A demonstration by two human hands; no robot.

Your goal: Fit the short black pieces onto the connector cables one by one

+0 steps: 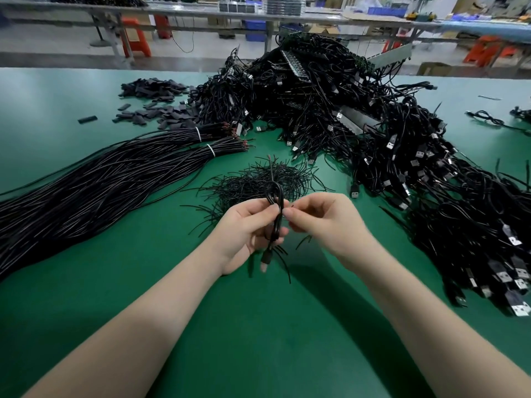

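Table: green table point(86, 282), cable heaps far and right.
Hands: left hand point(247, 234) grips folded cable point(275, 214); right hand point(321, 219) pinches something unclear.
Tip: steady cable end, slide piece straight.

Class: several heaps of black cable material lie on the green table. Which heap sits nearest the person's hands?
The loose heap of thin short black strands, directly behind both hands; the tied long-cable bundles lie left, the connector-cable pile behind and right.

both forearms bare, reaching in from near edge, converging at centre. left hand point(247, 231) palm turned inward, fingers curled, thumb and fingertips gripping coiled connector cable point(275, 214) upright. right hand point(321, 216) just right of it, knuckles up, thumb and forefinger pinched together at cable's side. hands nearly touching, raised above table.
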